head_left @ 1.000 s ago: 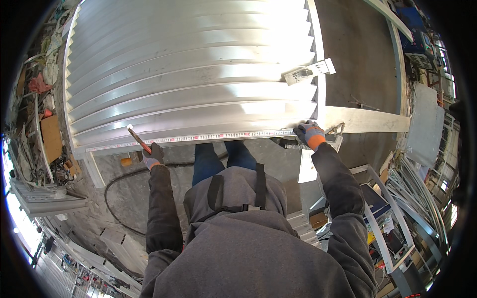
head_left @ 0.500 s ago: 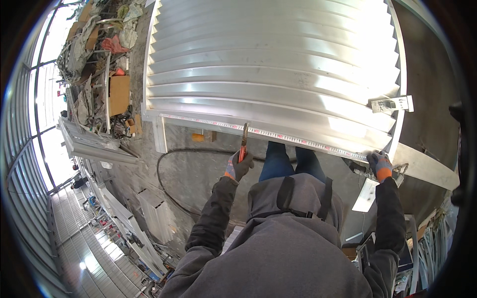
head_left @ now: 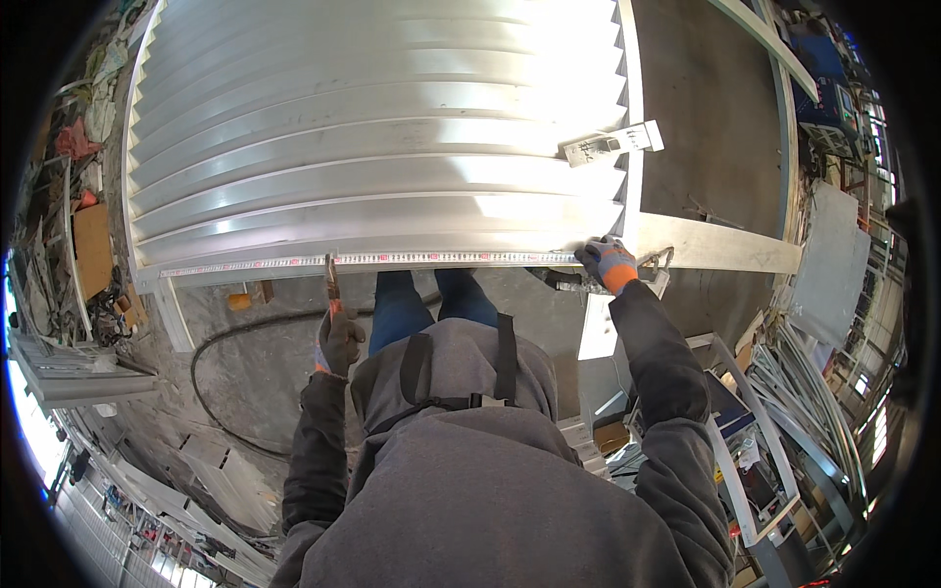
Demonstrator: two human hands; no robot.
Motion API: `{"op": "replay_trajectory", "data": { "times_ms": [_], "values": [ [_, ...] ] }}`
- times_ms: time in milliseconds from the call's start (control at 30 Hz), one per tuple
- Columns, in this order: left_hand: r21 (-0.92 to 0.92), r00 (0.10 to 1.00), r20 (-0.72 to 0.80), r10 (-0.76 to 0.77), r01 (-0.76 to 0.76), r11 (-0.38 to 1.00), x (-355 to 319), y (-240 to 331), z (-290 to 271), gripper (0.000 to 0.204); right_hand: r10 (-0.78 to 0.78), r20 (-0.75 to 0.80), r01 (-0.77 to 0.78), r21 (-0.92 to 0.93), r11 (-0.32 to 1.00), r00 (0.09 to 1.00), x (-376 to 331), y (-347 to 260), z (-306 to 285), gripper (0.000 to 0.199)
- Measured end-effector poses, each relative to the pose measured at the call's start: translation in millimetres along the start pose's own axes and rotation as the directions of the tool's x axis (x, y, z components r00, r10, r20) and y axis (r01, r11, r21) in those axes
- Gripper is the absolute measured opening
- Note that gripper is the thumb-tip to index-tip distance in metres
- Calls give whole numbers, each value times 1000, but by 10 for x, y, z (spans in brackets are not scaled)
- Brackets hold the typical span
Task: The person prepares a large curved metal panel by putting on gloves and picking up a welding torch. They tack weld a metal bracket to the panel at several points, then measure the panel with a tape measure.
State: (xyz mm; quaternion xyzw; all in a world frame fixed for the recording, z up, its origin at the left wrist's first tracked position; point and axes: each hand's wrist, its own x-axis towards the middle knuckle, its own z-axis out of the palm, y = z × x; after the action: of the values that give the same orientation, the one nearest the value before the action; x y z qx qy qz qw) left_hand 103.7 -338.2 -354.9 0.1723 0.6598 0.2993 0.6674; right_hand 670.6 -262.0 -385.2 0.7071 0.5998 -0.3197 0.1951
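A large silvery louvred metal panel (head_left: 333, 127) lies in front of me, its slats running left to right. Along its near rail stretches a measuring tape (head_left: 421, 259), white with red and black marks. My left hand (head_left: 339, 345), in a grey and orange glove, is closed round pliers (head_left: 334, 289) with orange-red handles. Their jaws point away from me and meet the tape's edge, left of its middle. At the panel's near right corner, my gloved right hand (head_left: 610, 263) is closed on the tape's right end; its fingertips are partly hidden.
A small metal bracket (head_left: 613, 145) rests across the panel's right edge. A flat metal beam (head_left: 725, 243) extends right from the near corner. A black cable (head_left: 201, 363) curves over the floor. Scrap with cardboard (head_left: 93, 250) lies left; long metal profiles (head_left: 804, 392) are piled right.
The view has swung right, so the panel and both hands appear further left. My left hand still holds the pliers at the tape, and my right hand stays at the corner.
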Motion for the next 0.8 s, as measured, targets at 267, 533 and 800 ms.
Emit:
{"op": "replay_trajectory", "data": {
  "times_ms": [267,533,800],
  "values": [
    [-78,999,42,-32,35,996,-72,-66,118,48,-5,-7,4,-11,1000,1000,18,32,32,44],
    [14,999,22,39,-39,999,-108,27,181,38,-12,-5,12,-9,1000,1000,33,40,47,43],
    [-5,994,-102,48,-49,999,-77,-1,295,36,-11,-10,11,-2,1000,1000,16,56,57,42]
  ]
}}
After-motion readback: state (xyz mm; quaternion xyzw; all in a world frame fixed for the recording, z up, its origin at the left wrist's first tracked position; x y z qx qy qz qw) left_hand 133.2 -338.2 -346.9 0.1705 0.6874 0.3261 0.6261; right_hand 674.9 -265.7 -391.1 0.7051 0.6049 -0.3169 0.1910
